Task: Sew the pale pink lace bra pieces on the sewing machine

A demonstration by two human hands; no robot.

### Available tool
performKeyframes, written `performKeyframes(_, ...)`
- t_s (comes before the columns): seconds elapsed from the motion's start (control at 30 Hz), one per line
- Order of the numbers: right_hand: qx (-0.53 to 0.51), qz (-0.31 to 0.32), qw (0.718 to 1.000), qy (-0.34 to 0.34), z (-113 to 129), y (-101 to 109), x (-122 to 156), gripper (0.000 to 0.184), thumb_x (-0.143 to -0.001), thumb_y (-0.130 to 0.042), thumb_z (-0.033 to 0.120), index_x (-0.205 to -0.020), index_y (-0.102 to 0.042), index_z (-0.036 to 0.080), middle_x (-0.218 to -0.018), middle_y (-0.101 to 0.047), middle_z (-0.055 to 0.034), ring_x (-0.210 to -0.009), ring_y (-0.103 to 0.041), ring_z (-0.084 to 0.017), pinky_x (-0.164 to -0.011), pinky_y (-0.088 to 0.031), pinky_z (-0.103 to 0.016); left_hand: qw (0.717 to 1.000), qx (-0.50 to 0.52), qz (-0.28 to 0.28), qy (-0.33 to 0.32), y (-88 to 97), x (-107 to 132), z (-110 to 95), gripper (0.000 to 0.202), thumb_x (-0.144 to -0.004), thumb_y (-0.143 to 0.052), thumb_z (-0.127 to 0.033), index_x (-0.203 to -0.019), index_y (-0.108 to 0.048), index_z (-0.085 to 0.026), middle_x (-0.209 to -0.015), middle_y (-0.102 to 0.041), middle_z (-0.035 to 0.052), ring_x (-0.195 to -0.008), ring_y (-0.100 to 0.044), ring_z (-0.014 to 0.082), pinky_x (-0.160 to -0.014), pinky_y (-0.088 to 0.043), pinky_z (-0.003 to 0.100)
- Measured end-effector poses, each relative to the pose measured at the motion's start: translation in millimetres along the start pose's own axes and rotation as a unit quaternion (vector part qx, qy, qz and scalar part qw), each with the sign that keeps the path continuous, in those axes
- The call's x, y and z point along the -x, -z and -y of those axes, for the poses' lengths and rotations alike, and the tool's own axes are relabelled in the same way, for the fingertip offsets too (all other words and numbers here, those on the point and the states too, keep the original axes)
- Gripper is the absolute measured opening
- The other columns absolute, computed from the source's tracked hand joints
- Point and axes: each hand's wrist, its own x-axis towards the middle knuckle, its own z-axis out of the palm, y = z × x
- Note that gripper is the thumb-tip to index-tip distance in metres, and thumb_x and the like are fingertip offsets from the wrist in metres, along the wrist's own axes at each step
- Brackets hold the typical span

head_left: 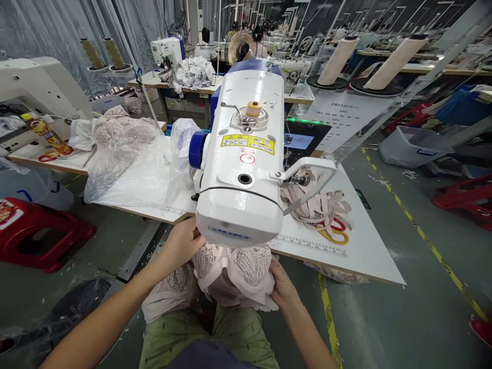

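Observation:
A beige lace bra (251, 265) hangs over the table's front edge, just below the head of a white sewing machine (242, 205). My right hand (283, 286) grips the bra's right side, thumb on top of the fabric. At the upper left of the bra, my left hand (183, 240) is closed on its edge; the machine head partly hides those fingers. The needle area is out of sight behind the machine head. More beige lace pieces (172, 292) lie over my lap, left of the bra.
Beige straps (315, 200) and yellow-and-red scissors (334, 233) lie right of the machine. Clear plastic bags (130, 169) cover the left tabletop. Thread cones (338, 61) stand at upper right. A red stool (42, 230) is at left, a plastic bin (415, 146) at right.

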Motion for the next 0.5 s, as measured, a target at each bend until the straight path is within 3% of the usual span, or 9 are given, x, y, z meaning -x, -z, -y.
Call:
performKeyframes(0.07,0.008,-0.005,1.0,0.021,14.2,-1.4,5.5,0.045,-0.063,-0.09,0.034,-0.102,-0.072,0.023,-0.092,-0.078,-0.0067,-0.09,-0.073,-0.029,-0.086,-0.057,-0.042,1.0,-0.027,0.011,0.003,3.8,6.9,-1.5,0.009,-0.089,-0.052,-0.024,-0.087,-0.06,-0.02,-0.072,-0.061,0.0029,-0.068,-0.056,0.0197,-0.059,-0.042,0.028)
performKeyframes(0.17,0.04,-0.028,0.997,0.058,31.6,-3.1,19.5,0.04,-0.061,-0.091,0.037,-0.093,-0.072,0.023,-0.084,-0.077,-0.0061,-0.073,-0.072,-0.026,-0.073,-0.058,-0.039,0.998,-0.053,-0.031,0.001,7.8,29.4,-14.9,0.018,-0.093,-0.05,-0.024,-0.109,-0.059,-0.02,-0.1,-0.066,0.0084,-0.091,-0.061,0.0233,-0.072,-0.049,0.032)
performKeyframes(0.23,0.084,-0.009,0.994,0.073,37.8,-8.8,34.5,0.036,-0.062,-0.09,0.044,-0.086,-0.072,0.023,-0.075,-0.075,-0.0048,-0.061,-0.068,-0.022,-0.062,-0.056,-0.033,0.995,-0.042,-0.072,-0.048,7.2,50.3,-33.4,0.022,-0.093,-0.052,-0.018,-0.114,-0.056,-0.02,-0.109,-0.064,0.0093,-0.105,-0.06,0.023,-0.085,-0.05,0.033)
performKeyframes(0.3,0.163,0.055,0.981,0.087,39.0,-22.3,53.4,0.034,-0.063,-0.088,0.049,-0.077,-0.072,0.022,-0.068,-0.072,-0.0033,-0.055,-0.063,-0.019,-0.054,-0.05,-0.028,0.986,-0.014,-0.075,-0.15,3.3,69.9,-55.7,0.033,-0.09,-0.056,-0.012,-0.122,-0.053,-0.019,-0.117,-0.063,0.0108,-0.113,-0.057,0.0227,-0.095,-0.048,0.034)
performKeyframes(0.37,0.282,0.148,0.942,0.102,35.6,-42.7,73.1,0.03,-0.069,-0.084,0.049,-0.074,-0.073,0.022,-0.068,-0.07,-0.0033,-0.059,-0.063,-0.019,-0.056,-0.048,-0.026,0.971,0.006,-0.025,-0.239,-3.2,83.1,-74.4,0.05,-0.085,-0.064,-0.015,-0.132,-0.047,-0.015,-0.127,-0.06,0.0144,-0.122,-0.053,0.0264,-0.104,-0.044,0.039)
performKeyframes(0.4,0.34,0.194,0.914,0.108,32.6,-53.6,81.9,0.028,-0.073,-0.081,0.048,-0.076,-0.074,0.021,-0.071,-0.07,-0.0039,-0.066,-0.064,-0.02,-0.062,-0.049,-0.027,0.97,0.012,0.017,-0.242,-7.0,86.7,-80.2,0.054,-0.084,-0.067,-0.019,-0.133,-0.047,-0.014,-0.128,-0.06,0.0152,-0.122,-0.052,0.0288,-0.105,-0.043,0.042)
performKeyframes(0.43,0.383,0.226,0.888,0.112,28.8,-63.9,89.5,0.026,-0.079,-0.076,0.047,-0.082,-0.074,0.021,-0.077,-0.071,-0.0045,-0.073,-0.064,-0.021,-0.068,-0.049,-0.028,0.975,0.024,0.067,-0.21,-10.8,88.8,-82.7,0.05,-0.083,-0.069,-0.024,-0.129,-0.051,-0.014,-0.122,-0.064,0.0141,-0.116,-0.056,0.0292,-0.101,-0.045,0.043)
performKeyframes(0.5,0.424,0.233,0.869,0.105,19.9,-78.8,100.0,0.027,-0.091,-0.063,0.046,-0.102,-0.069,0.022,-0.08,-0.068,-0.0032,-0.076,-0.062,-0.019,-0.071,-0.047,-0.028,0.981,0.082,0.163,-0.066,-18.2,90.1,-78.7,0.026,-0.088,-0.064,-0.034,-0.106,-0.061,-0.016,-0.094,-0.069,0.0069,-0.088,-0.062,0.0226,-0.077,-0.051,0.033)
